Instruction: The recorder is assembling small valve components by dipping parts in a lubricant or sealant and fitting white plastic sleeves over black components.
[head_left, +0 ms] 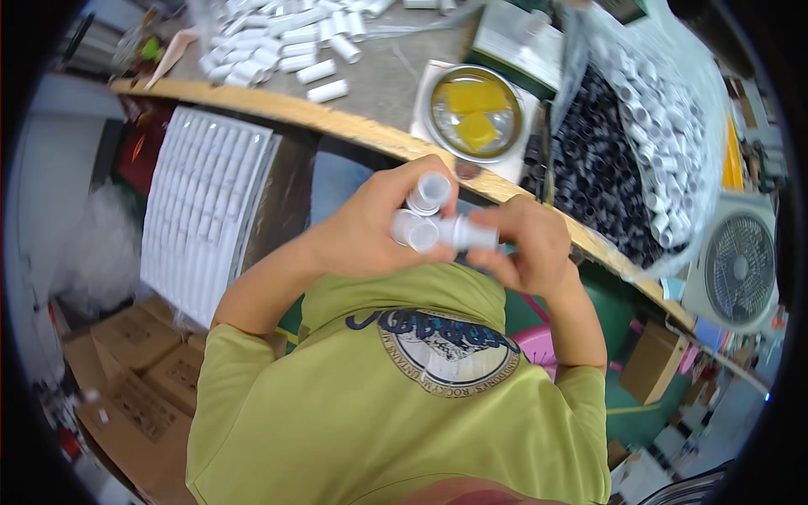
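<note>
My left hand [362,223] is closed around two short white plastic tubes, an upper tube [432,190] and a lower tube [418,233], their round open ends facing up. My right hand [534,244] is blurred by motion; its thumb and fingers pinch another white tube [475,236] lying sideways. The inner end of that tube is against or very close to the tubes in my left hand; whether they are joined I cannot make out. Both hands are just in front of the table's wooden edge [337,122], over my lap.
Loose white tubes [321,71] lie on the table, far left. A round metal dish [431,114] holds yellow pieces [473,97]. A clear bag of black parts [598,160] and white parts [661,126] spreads right. A tube-filled tray [202,202], cardboard boxes [143,404] and a fan [739,265] flank me.
</note>
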`<state>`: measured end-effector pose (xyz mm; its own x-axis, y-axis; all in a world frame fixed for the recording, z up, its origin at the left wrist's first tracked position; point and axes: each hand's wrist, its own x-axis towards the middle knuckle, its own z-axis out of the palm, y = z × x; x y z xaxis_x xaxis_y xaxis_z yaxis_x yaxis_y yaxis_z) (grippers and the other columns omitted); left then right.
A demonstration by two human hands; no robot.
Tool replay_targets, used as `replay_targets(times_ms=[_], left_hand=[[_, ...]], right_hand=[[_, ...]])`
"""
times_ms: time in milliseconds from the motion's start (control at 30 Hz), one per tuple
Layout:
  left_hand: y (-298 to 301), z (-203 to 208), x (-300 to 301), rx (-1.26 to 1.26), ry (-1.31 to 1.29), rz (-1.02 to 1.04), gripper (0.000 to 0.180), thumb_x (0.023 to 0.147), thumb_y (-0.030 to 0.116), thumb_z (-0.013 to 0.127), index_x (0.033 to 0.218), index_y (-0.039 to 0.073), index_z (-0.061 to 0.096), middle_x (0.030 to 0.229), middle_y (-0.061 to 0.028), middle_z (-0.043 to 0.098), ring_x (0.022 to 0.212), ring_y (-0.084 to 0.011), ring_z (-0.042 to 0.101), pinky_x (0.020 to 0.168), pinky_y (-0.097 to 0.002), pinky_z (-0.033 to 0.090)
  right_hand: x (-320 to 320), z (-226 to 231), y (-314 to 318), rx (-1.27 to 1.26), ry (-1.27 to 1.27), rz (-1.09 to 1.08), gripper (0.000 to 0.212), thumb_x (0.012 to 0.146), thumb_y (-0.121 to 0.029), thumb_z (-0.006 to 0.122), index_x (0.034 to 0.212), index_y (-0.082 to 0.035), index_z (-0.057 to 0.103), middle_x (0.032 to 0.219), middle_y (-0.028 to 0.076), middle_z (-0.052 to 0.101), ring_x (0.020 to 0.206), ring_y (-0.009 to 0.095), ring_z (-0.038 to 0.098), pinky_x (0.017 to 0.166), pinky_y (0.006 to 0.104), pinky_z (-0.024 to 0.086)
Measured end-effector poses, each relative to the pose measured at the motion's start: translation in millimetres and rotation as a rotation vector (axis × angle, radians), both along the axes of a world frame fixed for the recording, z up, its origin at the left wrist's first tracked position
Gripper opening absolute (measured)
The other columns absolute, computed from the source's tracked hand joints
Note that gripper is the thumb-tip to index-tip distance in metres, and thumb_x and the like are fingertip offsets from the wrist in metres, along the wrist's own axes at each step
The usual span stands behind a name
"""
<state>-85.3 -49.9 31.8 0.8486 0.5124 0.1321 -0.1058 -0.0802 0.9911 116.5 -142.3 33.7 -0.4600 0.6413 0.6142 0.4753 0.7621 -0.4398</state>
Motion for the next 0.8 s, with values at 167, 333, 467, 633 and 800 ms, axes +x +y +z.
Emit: replay_targets(times_ms=[167, 333, 467, 633, 800], left_hand=[[-20, -21, -15, 0.912, 0.025, 0.336, 0.032, 0.062, -0.001, 0.071, 0.091, 0.004, 0.058, 0.085, -0.012, 0.058, 0.073, -0.0308, 0.059, 0.063, -0.0379, 0.05], [-13, -49, -118, 0.523, 0.413, 0.869, 0.026, 0.071, -0.004, 0.063, 0.096, 0.004, 0.063, 0.087, -0.0111, 0.064, 0.079, -0.023, 0.064, 0.072, -0.0319, 0.051], [-6, -92, -289, 0.526, 0.906, 1.427, 0.029, 0.073, 0.003, 0.066, 0.101, 0.006, 0.067, 0.094, -0.017, 0.069, 0.088, -0.033, 0.067, 0.078, -0.0365, 0.051], [-22, -147, -422, 0.471, 1.324, 1.684, 0.029, 0.074, 0.013, 0.069, 0.102, 0.006, 0.068, 0.094, -0.0189, 0.068, 0.09, -0.0369, 0.065, 0.081, -0.0419, 0.051], [-14, -186, -448, 0.569, 1.292, 1.701, 0.038, 0.074, 0.016, 0.07, 0.11, 0.005, 0.066, 0.106, -0.0214, 0.066, 0.099, -0.0382, 0.063, 0.088, -0.041, 0.049]], right_hand=[[-29, -15, -6, -1.138, 0.893, -0.254, 0.024, 0.09, -0.009, 0.062, 0.111, 0.001, 0.056, 0.079, 0.006, 0.065, 0.067, 0.008, 0.059, 0.059, 0.0218, 0.048], [11, -2, 12, -0.321, 0.063, -0.81, 0.023, 0.09, -0.006, 0.06, 0.112, 0.001, 0.062, 0.082, 0.005, 0.065, 0.071, 0.01, 0.06, 0.066, 0.023, 0.048], [120, -17, 1, -0.167, -0.008, -1.097, 0.024, 0.093, -0.014, 0.061, 0.111, 0.0, 0.064, 0.091, 0.007, 0.065, 0.078, 0.011, 0.059, 0.073, 0.0236, 0.047], [159, -21, -13, -0.258, -0.461, -1.212, 0.029, 0.089, -0.023, 0.063, 0.113, -0.006, 0.065, 0.096, 0.011, 0.059, 0.08, 0.022, 0.058, 0.073, 0.032, 0.047], [166, -24, -8, -0.332, -0.556, -1.292, 0.029, 0.087, -0.018, 0.064, 0.114, -0.007, 0.064, 0.099, 0.012, 0.058, 0.078, 0.024, 0.059, 0.072, 0.0353, 0.048]])
